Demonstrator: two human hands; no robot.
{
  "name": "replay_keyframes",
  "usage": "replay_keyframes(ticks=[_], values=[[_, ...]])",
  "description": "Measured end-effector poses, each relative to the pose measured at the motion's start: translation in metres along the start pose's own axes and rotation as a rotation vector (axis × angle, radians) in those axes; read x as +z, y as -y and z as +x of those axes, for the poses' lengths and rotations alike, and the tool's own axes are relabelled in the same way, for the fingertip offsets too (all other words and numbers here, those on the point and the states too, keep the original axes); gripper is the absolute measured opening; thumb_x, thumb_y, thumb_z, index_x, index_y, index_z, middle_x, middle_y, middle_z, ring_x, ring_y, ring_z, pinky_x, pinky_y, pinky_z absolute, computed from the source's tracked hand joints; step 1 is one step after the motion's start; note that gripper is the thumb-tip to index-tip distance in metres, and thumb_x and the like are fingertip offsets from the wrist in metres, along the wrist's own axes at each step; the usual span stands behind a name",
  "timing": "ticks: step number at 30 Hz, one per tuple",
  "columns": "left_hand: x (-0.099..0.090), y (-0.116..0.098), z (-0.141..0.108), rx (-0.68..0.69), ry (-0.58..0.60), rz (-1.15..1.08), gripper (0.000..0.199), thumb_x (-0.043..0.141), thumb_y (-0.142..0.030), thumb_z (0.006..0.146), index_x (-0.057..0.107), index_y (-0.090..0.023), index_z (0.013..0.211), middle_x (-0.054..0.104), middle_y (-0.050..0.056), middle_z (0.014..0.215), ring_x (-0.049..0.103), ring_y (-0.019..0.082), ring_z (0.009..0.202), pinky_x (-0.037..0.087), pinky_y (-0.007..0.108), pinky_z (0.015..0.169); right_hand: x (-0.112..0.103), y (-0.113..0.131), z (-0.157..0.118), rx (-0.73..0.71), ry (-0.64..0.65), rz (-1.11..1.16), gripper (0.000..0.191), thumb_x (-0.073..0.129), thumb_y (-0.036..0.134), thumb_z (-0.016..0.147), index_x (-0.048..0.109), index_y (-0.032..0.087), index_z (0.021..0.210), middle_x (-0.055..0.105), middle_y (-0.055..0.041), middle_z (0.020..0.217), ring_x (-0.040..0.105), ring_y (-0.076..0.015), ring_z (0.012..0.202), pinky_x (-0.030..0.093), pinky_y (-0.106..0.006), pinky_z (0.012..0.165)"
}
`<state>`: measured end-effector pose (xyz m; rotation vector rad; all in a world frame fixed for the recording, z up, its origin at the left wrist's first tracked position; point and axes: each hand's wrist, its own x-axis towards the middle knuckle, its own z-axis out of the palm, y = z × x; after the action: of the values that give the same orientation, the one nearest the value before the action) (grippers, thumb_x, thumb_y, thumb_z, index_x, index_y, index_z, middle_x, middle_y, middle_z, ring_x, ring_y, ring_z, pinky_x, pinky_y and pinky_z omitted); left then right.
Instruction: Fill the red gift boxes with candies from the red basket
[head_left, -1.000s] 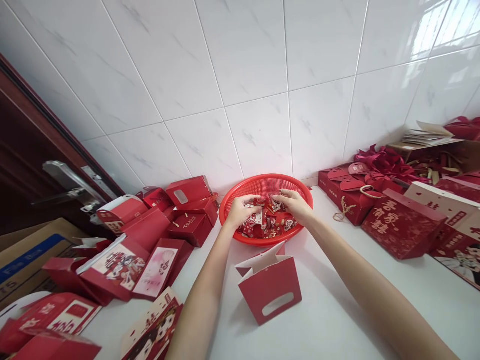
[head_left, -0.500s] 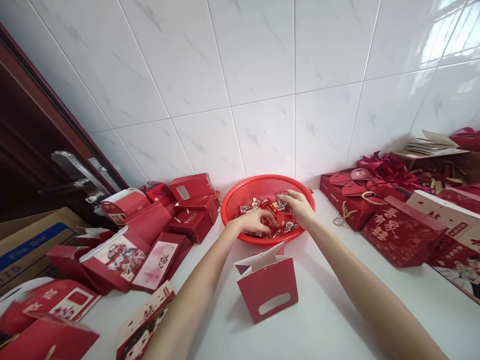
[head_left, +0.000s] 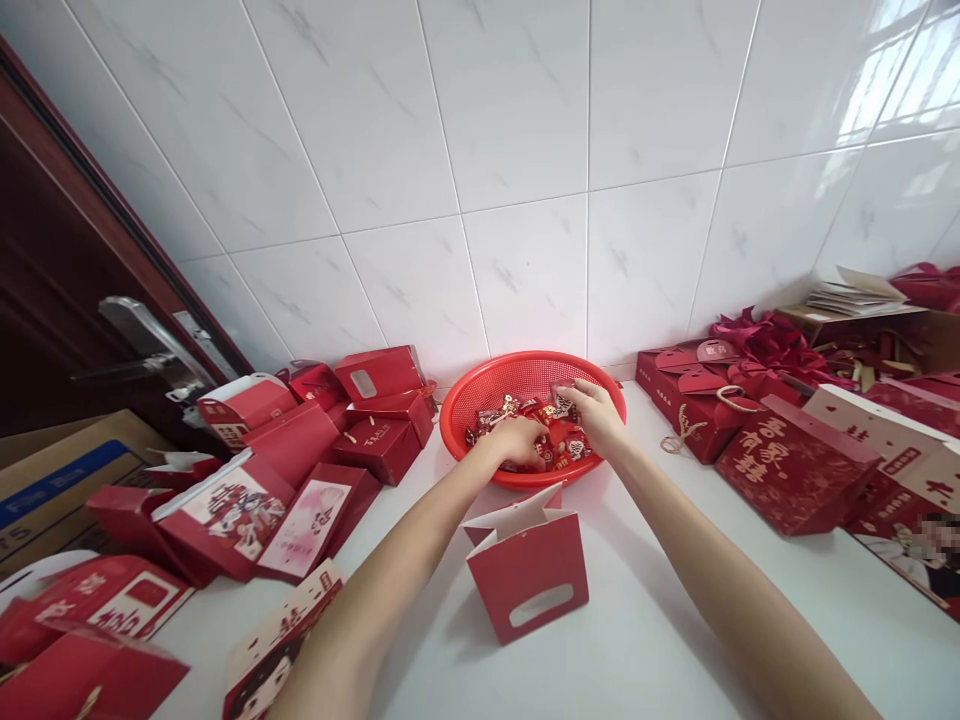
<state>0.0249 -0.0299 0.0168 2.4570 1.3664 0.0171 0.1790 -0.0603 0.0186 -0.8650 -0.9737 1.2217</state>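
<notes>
A red plastic basket (head_left: 465, 405) against the wall holds wrapped candies (head_left: 576, 447) in red, white and gold. Both my hands are inside its rim. My left hand (head_left: 519, 442) reaches down among the candies with curled fingers, and whatever it grips is hidden. At the basket's right side, my right hand (head_left: 594, 408) pinches a small candy packet (head_left: 562, 392) between thumb and fingers. In front of the basket a red paper gift box (head_left: 529, 575) stands upright, its top open and an oval window in its lower face.
Several red gift boxes (head_left: 382, 450) crowd the left, beside a cardboard carton (head_left: 67, 480) and a door handle (head_left: 154, 345). More gift boxes (head_left: 795, 465) and dark red ribbons (head_left: 772, 340) are on the right. A tiled wall (head_left: 525, 260) rises behind the white table (head_left: 637, 600).
My left hand has moved slightly right and deeper into the candies. My right hand stays nearly in place with the candy packet. The whole view has shifted slightly.
</notes>
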Motion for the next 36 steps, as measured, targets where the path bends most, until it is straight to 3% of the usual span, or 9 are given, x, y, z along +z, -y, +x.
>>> replay_keyframes(ticks=[2, 7, 13, 18, 24, 31, 36], values=[[-0.004, 0.008, -0.003, 0.005, -0.091, -0.095, 0.027, 0.080, -0.036, 0.062, 0.070, -0.022, 0.082, 0.072, 0.002, 0.080, 0.068, 0.025, 0.079, 0.049, 0.030, 0.072, 0.001, 0.000, -0.001, -0.003, -0.004, 0.003, 0.030, 0.082, 0.042, 0.057, 0.063, 0.021, 0.066, 0.066, -0.0003, 0.068, 0.060, -0.0174, 0.067, 0.046, -0.030, 0.059], [-0.008, 0.018, -0.005, 0.023, -0.330, -0.324, 0.041, 0.073, -0.052, 0.075, 0.066, -0.019, 0.098, 0.073, 0.005, 0.099, 0.068, 0.024, 0.091, 0.050, 0.030, 0.076, 0.002, 0.000, -0.002, -0.010, -0.028, 0.004, 0.031, 0.082, 0.043, 0.058, 0.061, 0.022, 0.065, 0.067, -0.0013, 0.070, 0.061, -0.0195, 0.071, 0.047, -0.030, 0.062], [-0.007, 0.018, -0.006, 0.139, -0.500, -0.689, 0.048, 0.084, -0.049, 0.063, 0.064, -0.019, 0.094, 0.073, 0.004, 0.097, 0.067, 0.024, 0.093, 0.051, 0.032, 0.082, 0.002, 0.002, -0.003, -0.012, -0.036, 0.001, 0.030, 0.082, 0.042, 0.058, 0.062, 0.022, 0.066, 0.067, 0.0001, 0.071, 0.060, -0.0185, 0.071, 0.047, -0.031, 0.064], [-0.006, 0.018, -0.008, 0.128, -0.529, -0.767, 0.044, 0.082, -0.048, 0.067, 0.066, -0.019, 0.095, 0.074, 0.006, 0.098, 0.068, 0.025, 0.096, 0.051, 0.036, 0.088, 0.004, 0.003, -0.005, 0.001, -0.023, 0.000, 0.027, 0.081, 0.041, 0.058, 0.064, 0.022, 0.067, 0.068, -0.0005, 0.073, 0.062, -0.0193, 0.072, 0.049, -0.032, 0.066], [-0.010, 0.014, -0.011, 0.170, -0.481, -0.851, 0.040, 0.082, -0.038, 0.070, 0.069, -0.018, 0.102, 0.073, 0.008, 0.113, 0.066, 0.024, 0.109, 0.050, 0.036, 0.099, 0.004, 0.003, -0.006, 0.015, -0.019, -0.011, 0.027, 0.082, 0.041, 0.058, 0.066, 0.022, 0.069, 0.069, -0.0011, 0.074, 0.064, -0.0210, 0.075, 0.051, -0.034, 0.070], [-0.005, 0.014, -0.009, 0.031, -0.424, -0.888, 0.039, 0.065, -0.049, 0.086, 0.068, -0.014, 0.104, 0.075, 0.010, 0.107, 0.070, 0.024, 0.097, 0.054, 0.034, 0.085, 0.005, 0.004, -0.006, 0.021, -0.022, -0.018, 0.028, 0.082, 0.043, 0.058, 0.066, 0.023, 0.070, 0.068, -0.0020, 0.072, 0.064, -0.0220, 0.073, 0.051, -0.034, 0.065], [-0.004, 0.015, -0.009, -0.017, -0.441, -0.800, 0.042, 0.060, -0.054, 0.088, 0.067, -0.016, 0.103, 0.073, 0.009, 0.112, 0.067, 0.024, 0.105, 0.051, 0.032, 0.090, 0.005, 0.003, -0.006, 0.005, -0.061, 0.004, 0.028, 0.082, 0.042, 0.056, 0.066, 0.022, 0.068, 0.067, -0.0013, 0.069, 0.060, -0.0199, 0.069, 0.049, -0.032, 0.063]])
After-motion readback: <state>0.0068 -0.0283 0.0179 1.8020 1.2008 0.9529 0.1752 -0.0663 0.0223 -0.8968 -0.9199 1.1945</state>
